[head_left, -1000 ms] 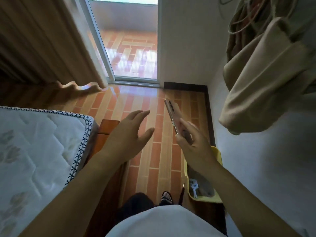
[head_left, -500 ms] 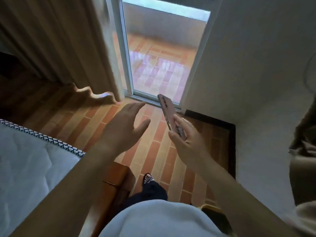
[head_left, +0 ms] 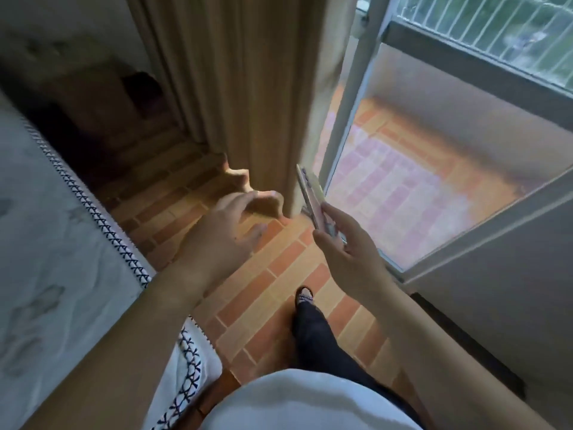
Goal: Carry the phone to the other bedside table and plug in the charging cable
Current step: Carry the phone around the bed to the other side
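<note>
the floor (head_left: 263, 293) is laid with orange-brown brick-pattern tiles. a mattress (head_left: 55, 259) with a dark stitched edge lies along its left side, the hem of a beige curtain (head_left: 248, 88) reaches down to it, and a sandalled foot (head_left: 304, 297) stands on the tiles.

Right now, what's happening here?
A person is walking past the corner of a mattress, across a tiled floor toward the curtain and glass door. The right hand holds the phone edge-up. The left hand is open and empty, reaching forward. No cable or bedside table is clearly in view yet.
</note>
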A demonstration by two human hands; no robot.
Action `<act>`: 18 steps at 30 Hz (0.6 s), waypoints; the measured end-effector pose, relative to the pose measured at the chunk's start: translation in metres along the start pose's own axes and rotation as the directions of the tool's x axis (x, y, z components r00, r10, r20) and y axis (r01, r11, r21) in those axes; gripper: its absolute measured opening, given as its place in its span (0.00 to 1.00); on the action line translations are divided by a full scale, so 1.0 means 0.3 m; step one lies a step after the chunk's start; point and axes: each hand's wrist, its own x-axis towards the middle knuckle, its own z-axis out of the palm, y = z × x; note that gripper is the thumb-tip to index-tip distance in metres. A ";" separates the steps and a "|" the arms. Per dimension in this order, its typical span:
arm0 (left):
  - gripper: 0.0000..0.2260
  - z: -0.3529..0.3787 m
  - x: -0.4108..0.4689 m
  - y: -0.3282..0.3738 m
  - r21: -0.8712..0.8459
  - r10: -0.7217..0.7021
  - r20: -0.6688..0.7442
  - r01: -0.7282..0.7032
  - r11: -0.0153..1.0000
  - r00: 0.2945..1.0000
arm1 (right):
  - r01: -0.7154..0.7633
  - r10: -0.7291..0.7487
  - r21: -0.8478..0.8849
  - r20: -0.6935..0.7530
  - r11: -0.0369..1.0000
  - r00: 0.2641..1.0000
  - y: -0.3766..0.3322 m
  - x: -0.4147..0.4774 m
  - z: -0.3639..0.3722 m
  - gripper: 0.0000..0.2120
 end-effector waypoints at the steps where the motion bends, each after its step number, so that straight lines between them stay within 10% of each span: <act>1: 0.21 -0.009 0.064 -0.036 0.001 -0.040 -0.014 0.040 0.999 0.999 | 0.012 -0.012 -0.011 0.028 1.000 1.000 0.005 0.087 0.020 0.21; 18: 0.24 -0.548 0.863 -0.531 0.054 -0.390 -0.425 0.453 0.890 0.817 | 0.229 -0.307 0.206 0.592 0.951 0.745 -0.358 1.417 0.609 0.22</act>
